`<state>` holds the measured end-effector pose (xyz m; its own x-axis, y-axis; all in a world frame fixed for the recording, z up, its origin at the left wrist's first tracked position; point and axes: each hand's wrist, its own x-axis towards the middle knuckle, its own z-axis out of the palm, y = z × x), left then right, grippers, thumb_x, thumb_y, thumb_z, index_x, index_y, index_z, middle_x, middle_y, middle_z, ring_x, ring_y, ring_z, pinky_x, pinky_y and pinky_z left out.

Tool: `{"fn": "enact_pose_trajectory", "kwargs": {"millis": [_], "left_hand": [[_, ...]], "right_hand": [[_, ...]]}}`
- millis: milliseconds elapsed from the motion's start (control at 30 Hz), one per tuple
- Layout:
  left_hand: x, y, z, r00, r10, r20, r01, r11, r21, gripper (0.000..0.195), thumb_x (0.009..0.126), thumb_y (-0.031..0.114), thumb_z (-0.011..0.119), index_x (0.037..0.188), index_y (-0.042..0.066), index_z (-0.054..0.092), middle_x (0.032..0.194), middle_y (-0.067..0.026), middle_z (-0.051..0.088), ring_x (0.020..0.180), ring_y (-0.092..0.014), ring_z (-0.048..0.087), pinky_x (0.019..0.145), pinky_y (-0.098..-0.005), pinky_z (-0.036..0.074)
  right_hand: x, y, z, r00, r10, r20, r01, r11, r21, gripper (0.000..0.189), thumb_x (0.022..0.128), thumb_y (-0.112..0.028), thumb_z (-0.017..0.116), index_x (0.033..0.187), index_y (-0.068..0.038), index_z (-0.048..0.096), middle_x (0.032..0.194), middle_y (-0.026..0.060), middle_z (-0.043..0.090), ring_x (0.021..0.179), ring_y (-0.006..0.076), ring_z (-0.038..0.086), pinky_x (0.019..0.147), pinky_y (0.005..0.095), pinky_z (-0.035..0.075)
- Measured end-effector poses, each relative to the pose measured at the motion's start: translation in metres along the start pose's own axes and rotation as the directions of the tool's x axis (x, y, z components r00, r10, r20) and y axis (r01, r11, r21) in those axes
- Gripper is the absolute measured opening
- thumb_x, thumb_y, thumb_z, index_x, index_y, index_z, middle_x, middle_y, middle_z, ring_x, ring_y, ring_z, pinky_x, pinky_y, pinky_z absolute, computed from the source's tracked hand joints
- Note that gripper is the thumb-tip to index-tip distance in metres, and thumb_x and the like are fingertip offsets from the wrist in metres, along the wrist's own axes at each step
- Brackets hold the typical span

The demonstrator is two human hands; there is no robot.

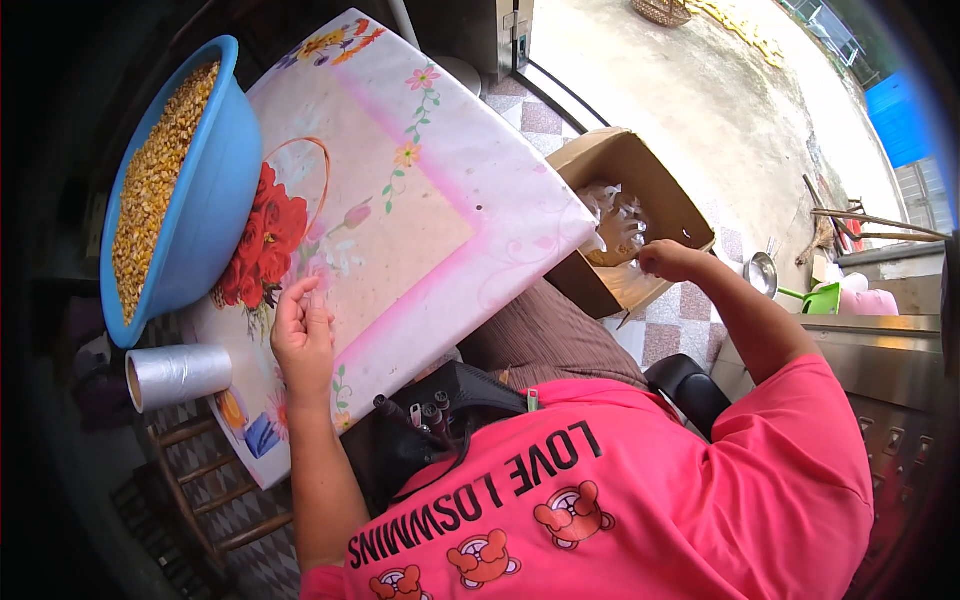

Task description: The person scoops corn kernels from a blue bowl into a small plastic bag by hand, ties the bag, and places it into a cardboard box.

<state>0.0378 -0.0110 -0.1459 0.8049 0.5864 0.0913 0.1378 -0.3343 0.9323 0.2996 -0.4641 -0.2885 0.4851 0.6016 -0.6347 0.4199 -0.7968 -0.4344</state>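
Observation:
My left hand [304, 330] rests at the near edge of a table with a flowered tablecloth [420, 247], its fingers loosely curled and nothing seen in them. To its left stands a blue plastic basin [217, 195] full of loose corn kernels [161, 187]. A roll of clear plastic film or bags [184, 376] lies at the table's left corner. On my right side, my right hand [667, 259] reaches over an open cardboard box [656, 180] with its fingers bent. Knotted clear plastic bags [619, 225] lie inside, just beside those fingers; whether I grip one is hidden.
The table corner overhangs part of the box. A wooden chair [217, 487] stands at lower left, and a metal-fronted cabinet [832, 367] at right. Near it are a metal pan [761, 274] and a green dustpan [823, 298]. Beyond the doorway, a wicker basket [661, 10] sits on concrete.

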Motion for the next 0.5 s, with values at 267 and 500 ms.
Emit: {"fn": "enact_pose_trajectory", "kwargs": {"millis": [267, 500], "left_hand": [[-0.004, 0.003, 0.000, 1.000, -0.008, -0.003, 0.008, 0.999, 0.039, 0.021, 0.091, 0.005, 0.049, 0.111, 0.004, 0.052, 0.072, 0.0031, 0.049, 0.055, 0.000, 0.038, 0.047, -0.0138, 0.030], [-0.004, 0.007, 0.000, 0.999, -0.042, -0.010, 0.043, 0.998, 0.051, 0.025, 0.087, 0.000, 0.052, 0.112, 0.001, 0.052, 0.071, 0.0047, 0.047, 0.060, -0.001, 0.039, 0.053, -0.0155, 0.031]], "right_hand": [[0.124, 0.058, 0.075, 0.968, 0.086, -0.237, -0.082, 0.996, 0.026, 0.011, 0.072, -0.012, 0.058, 0.079, -0.005, 0.065, 0.081, 0.0144, 0.065, 0.079, 0.0309, 0.062, 0.071, 0.0383, 0.049], [0.182, 0.075, 0.067, 0.874, 0.300, -0.383, -0.264, 0.954, 0.143, 0.015, 0.074, -0.006, 0.052, 0.079, -0.001, 0.065, 0.086, 0.0212, 0.064, 0.085, 0.0359, 0.062, 0.076, 0.0422, 0.050]]}}
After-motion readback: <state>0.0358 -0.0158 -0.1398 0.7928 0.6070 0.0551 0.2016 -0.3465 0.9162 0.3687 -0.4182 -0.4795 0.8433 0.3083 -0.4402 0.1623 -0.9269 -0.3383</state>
